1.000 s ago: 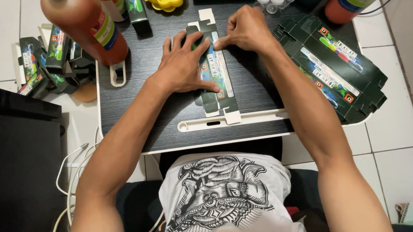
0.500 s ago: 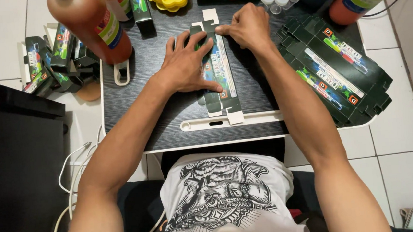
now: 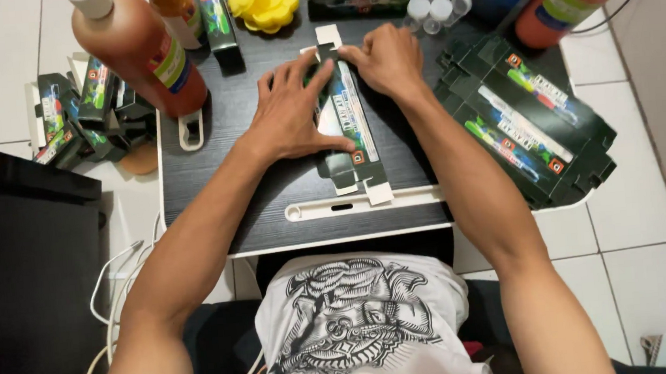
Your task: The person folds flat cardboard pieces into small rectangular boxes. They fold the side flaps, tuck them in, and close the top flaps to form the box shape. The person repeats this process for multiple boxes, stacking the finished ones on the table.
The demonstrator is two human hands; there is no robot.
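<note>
Hands press a flat green carton on the black table: left hand spread flat, right hand pinching its top end.

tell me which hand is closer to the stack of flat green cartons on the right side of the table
Right. The right hand presses the far end of the flat box, just left of the stack of flat cartons; the left hand lies farther left.

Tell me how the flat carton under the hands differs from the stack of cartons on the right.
The flat carton is single, and lies lengthwise away from the person; the stack of cartons holds several, lying aslant. Left hand and right hand press the flat carton; nothing touches the stack. Both are dark green with colourful print.
</note>
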